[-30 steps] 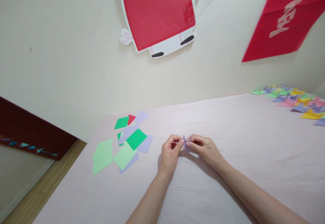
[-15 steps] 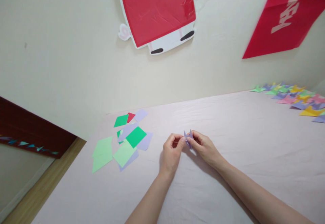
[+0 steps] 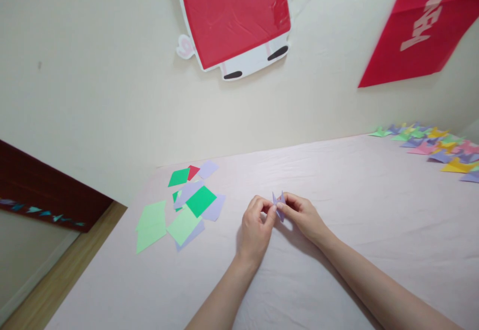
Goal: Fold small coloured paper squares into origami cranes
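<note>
A small folded lilac paper piece (image 3: 279,204) with two upward points sits between my fingertips, just above the pale pink cloth (image 3: 374,230). My left hand (image 3: 256,227) pinches its left side with thumb and forefinger. My right hand (image 3: 304,216) pinches its right side, fingers curled. Most of the paper is hidden behind my fingers.
Loose flat sheets of green, lilac and red paper (image 3: 185,207) lie scattered to the left. Several finished folded pieces in mixed colours (image 3: 434,143) are lined up at the far right edge. A cream wall with red posters rises behind; wooden floor (image 3: 56,280) drops off at the left.
Both hands stayed together on the lilac piece, with small finger shifts; the left thumb and forefinger now close on it more tightly. The view drifted slightly.
</note>
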Demonstrator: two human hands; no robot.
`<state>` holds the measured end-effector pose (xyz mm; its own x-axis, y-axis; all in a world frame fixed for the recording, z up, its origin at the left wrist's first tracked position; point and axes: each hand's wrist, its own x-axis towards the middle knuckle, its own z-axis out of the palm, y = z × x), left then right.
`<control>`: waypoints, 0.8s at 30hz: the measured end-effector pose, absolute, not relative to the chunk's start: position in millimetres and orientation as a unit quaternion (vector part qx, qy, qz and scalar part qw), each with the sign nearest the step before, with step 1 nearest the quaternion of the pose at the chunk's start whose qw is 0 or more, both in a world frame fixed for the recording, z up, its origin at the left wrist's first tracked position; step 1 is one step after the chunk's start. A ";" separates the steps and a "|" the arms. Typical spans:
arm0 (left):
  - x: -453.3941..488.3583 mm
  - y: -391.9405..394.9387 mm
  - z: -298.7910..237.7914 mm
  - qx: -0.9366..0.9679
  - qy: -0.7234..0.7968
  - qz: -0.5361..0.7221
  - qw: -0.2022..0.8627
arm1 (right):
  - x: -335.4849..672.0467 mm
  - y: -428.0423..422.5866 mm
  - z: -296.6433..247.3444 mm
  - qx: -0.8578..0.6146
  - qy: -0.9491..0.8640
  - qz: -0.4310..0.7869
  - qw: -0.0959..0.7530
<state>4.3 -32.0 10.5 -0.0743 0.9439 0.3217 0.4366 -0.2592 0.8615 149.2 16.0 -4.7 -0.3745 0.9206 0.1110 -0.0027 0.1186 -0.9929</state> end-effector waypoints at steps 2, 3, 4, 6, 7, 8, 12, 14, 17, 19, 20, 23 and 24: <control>5.6 -31.7 10.1 0.618 0.547 0.493 0.275 | 149.3 16.3 -3.9 -0.367 -0.617 0.558 0.417; 6.0 -31.5 9.5 0.614 0.547 0.496 0.279 | 149.2 16.3 -3.6 -0.364 -0.616 0.560 0.417; 6.3 -31.3 8.7 0.611 0.547 0.497 0.282 | 148.9 16.2 -3.5 -0.363 -0.616 0.561 0.418; 6.3 -31.2 6.6 0.608 0.550 0.494 0.290 | 148.3 15.9 -3.7 -0.361 -0.616 0.562 0.418; 6.2 -31.4 5.7 0.607 0.550 0.491 0.298 | 148.1 15.8 -4.0 -0.359 -0.613 0.565 0.419; 6.1 -31.8 5.1 0.602 0.550 0.490 0.307 | 147.8 15.7 -4.4 -0.358 -0.608 0.568 0.424; 6.4 -34.2 6.6 0.591 0.546 0.523 0.281 | 147.2 16.6 -6.9 -0.367 -0.555 0.587 0.462; 6.9 -34.9 8.8 0.608 0.540 0.532 0.236 | 146.8 17.0 -7.8 -0.370 -0.540 0.589 0.473; 7.5 -34.6 11.1 0.634 0.532 0.527 0.194 | 145.9 16.8 -8.2 -0.361 -0.541 0.590 0.478; 7.6 -34.0 11.6 0.636 0.533 0.525 0.187 | 145.4 16.5 -8.2 -0.352 -0.549 0.588 0.478; 7.6 -33.7 11.6 0.635 0.535 0.525 0.186 | 145.3 16.4 -8.3 -0.349 -0.554 0.586 0.477; 7.3 -32.7 11.3 0.631 0.542 0.523 0.186 | 145.6 16.4 -9.2 -0.351 -0.568 0.577 0.471; 7.1 -32.4 11.1 0.629 0.545 0.523 0.185 | 145.8 16.3 -9.7 -0.354 -0.571 0.573 0.470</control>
<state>7.1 -32.4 11.1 -0.1402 0.8787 0.4563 0.4918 -0.3382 0.8024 145.8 16.3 -9.7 -0.3086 0.9420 0.1316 -0.1340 0.0939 -0.9865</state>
